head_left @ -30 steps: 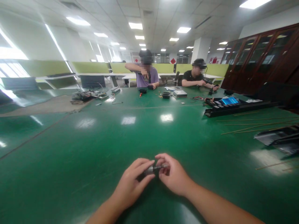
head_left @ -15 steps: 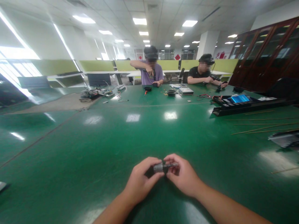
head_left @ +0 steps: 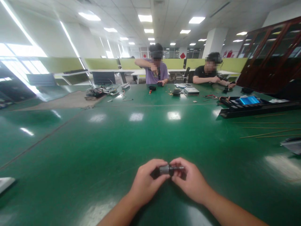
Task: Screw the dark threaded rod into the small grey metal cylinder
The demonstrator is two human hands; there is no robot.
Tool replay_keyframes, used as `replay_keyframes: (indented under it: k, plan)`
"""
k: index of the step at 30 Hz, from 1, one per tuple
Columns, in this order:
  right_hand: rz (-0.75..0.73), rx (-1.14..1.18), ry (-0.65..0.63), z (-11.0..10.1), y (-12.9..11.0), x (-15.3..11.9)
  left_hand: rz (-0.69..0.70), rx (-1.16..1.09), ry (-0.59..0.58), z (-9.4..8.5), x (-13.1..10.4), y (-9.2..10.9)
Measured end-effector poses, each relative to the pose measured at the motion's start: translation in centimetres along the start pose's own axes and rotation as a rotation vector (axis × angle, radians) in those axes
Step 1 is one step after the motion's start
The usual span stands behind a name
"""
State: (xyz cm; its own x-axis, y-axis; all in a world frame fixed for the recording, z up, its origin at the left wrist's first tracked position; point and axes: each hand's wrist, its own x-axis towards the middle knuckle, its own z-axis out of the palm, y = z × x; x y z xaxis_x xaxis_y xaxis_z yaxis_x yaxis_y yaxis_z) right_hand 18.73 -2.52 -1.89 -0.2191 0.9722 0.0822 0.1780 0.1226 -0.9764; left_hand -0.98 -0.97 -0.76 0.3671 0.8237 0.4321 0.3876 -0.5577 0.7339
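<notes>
A small grey cylindrical part (head_left: 164, 169) with a dark collar and a thin metal shaft lies level between my two hands, above the green table (head_left: 113, 141). My left hand (head_left: 147, 179) grips its grey body between thumb and fingers. At the collar and shaft end, my right hand (head_left: 191, 180) pinches with thumb and index finger, the other fingers curled behind the shaft. The two hands' fingertips nearly meet at the middle of the part.
Across the table sit two people (head_left: 156, 70) (head_left: 208, 73) handling objects. A black tray (head_left: 246, 110) with a blue item and thin rods (head_left: 270, 128) lie right. Electronics (head_left: 100, 91) are piled far left. A white object (head_left: 6, 183) is at the left edge.
The view has shifted slightly left, so the scene and my hands appear further right. The shaft looks more level, and both hands keep their hold.
</notes>
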Motion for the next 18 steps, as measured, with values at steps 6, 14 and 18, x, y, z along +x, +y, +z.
replay_keyframes:
  k: [6, 14, 18]
  plan:
    - [-0.020, 0.007, -0.009, 0.07, -0.06, -0.19, -0.009, 0.000, -0.012, -0.14, -0.25, 0.37]
    - [-0.019, -0.058, 0.004, -0.14, 0.02, -0.25, -0.013, 0.042, 0.014, 0.21, -0.15, -0.26]
    - [-0.001, -0.046, 0.011, -0.25, 0.37, 0.06, -0.016, 0.060, 0.009, 0.34, -0.01, -0.42]
